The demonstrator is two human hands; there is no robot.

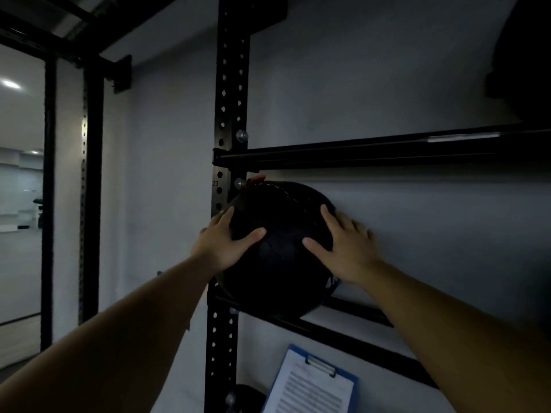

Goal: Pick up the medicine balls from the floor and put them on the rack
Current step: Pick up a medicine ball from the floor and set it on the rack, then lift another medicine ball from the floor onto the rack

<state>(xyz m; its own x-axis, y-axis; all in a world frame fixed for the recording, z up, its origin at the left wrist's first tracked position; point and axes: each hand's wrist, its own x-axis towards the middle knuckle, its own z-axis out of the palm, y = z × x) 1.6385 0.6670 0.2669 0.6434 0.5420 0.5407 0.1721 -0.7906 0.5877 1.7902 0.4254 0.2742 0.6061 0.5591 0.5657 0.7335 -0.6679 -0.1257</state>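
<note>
Left hand (pixel 226 238) and right hand (pixel 348 248) pressed, fingers spread flat, against the medicine ball (pixel 280 269), low on the rack (pixel 231 84) beside its upright; best seated fully before letting go

Item: black steel rack (pixel 229 263), wall-side.
- Upright post (pixel 229 84): vertical, two columns of holes, "23" printed on its left face; two silver bolt heads (pixel 242 135) on its right face.
- Upper rails (pixel 372 153): paired bars running right from the post, joined to it between the two bolt heads.
- Lower rails (pixel 343 332): paired bars running right from the post, further down.
- Medicine ball (pixel 280 263): black, stitched seam, small orange tab on top; seated on the lower rails, tight against the post's right side, under the upper rails.
- Dark rounded mass (pixel 524 61): far right of the post, above the upper rails; contact lost in shadow.
</note>
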